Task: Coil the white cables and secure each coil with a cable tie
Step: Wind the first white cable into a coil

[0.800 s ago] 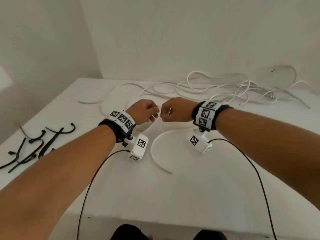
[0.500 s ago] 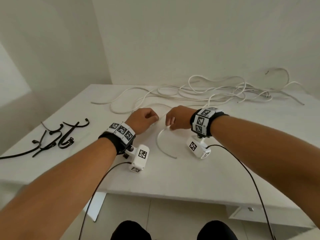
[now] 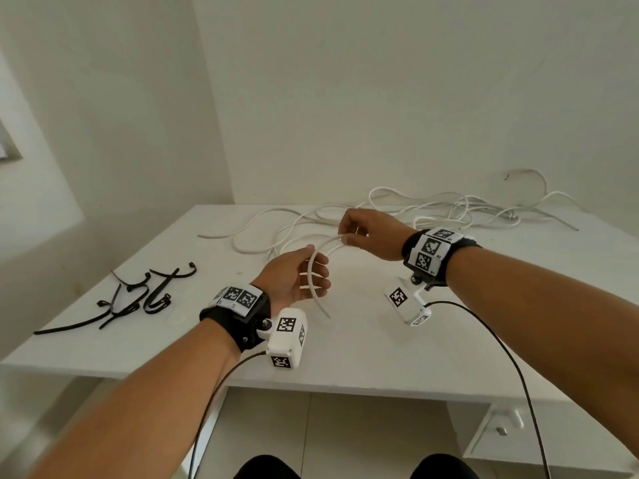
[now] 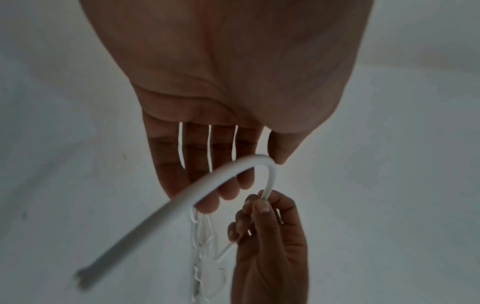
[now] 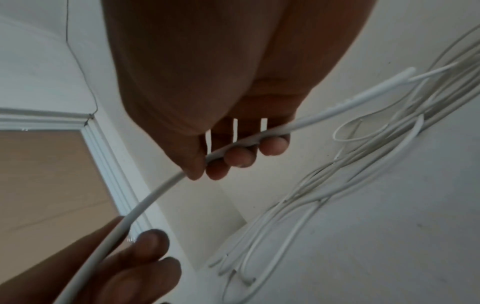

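Raised cable (image 3: 320, 250) now (ties (image 3: 138, 299) left).

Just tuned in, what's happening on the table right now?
A person is starting to coil a white cable. The right hand pinches it near the far side, and it arcs across the straight fingers of the left hand, its free end hanging toward the table. The rest of the white cables lie in a loose tangle at the back. The black cable ties lie untouched on the left. No finished coil shows.

Black wristbands (image 3: 238, 319), checkered markers, white cameras (image 3: 287, 337)
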`<state>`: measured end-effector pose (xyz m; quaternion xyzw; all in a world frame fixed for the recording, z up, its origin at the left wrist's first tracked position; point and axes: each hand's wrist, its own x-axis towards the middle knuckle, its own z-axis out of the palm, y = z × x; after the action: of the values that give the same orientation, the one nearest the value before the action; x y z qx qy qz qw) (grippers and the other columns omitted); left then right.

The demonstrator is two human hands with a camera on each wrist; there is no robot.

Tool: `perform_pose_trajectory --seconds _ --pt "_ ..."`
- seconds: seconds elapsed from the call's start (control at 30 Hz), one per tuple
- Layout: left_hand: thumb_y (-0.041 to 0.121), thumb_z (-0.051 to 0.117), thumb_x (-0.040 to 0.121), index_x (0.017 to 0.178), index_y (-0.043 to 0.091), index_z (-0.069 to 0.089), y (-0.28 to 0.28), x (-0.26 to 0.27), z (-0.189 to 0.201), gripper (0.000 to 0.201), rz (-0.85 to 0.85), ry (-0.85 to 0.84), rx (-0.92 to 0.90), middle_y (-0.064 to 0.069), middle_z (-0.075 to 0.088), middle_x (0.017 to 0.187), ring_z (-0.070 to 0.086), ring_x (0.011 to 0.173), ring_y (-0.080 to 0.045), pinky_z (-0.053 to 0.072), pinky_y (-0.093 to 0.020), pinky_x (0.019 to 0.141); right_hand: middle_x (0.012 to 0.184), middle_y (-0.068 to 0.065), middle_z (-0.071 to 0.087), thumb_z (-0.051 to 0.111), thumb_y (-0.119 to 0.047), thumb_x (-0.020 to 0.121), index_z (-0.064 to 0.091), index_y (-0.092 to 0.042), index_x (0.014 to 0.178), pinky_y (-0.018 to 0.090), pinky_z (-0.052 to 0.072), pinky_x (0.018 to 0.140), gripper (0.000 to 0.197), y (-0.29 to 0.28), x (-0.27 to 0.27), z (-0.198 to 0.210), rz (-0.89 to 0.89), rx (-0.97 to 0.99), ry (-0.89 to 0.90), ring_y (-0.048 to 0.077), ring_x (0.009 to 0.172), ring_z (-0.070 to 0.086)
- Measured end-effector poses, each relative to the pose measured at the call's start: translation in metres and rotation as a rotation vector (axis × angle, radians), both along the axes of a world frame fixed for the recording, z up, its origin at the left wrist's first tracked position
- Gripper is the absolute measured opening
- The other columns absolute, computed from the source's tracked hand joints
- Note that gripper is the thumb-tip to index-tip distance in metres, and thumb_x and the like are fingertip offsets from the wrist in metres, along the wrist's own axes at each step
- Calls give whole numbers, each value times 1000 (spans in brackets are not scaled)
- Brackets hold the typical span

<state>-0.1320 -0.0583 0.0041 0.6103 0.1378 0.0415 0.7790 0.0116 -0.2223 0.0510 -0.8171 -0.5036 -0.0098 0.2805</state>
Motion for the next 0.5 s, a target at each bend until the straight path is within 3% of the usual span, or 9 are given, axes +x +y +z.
perform_pose_trajectory --seconds 0.17,0.33,0.5 --pt "31 42 103 77 12 56 -24 -5 19 36 -23 -77 -213 -1 47 64 44 50 -13 40 -25 51 78 -14 59 65 -25 93 64 -21 95 16 41 65 5 -10 5 12 -91 145 65 6 67 50" --pt "31 37 103 71 16 45 -39 -5 28 36 -102 -137 -347 4 31 55 28 42 -8 23 -18 37 79 -13 62 66 -25 92 64 -22 94 8 37 55 4 -11 7 18 -128 261 78 -3 55 47" --pt "34 40 98 64 18 42 -53 -10 38 38 -240 -166 -306 7 24 48 18 37 -6 10 -19 37 75 -10 66 67 -26 91 63 -25 87 20 41 60 6 -15 11 15 -148 343 105 4 59 49"
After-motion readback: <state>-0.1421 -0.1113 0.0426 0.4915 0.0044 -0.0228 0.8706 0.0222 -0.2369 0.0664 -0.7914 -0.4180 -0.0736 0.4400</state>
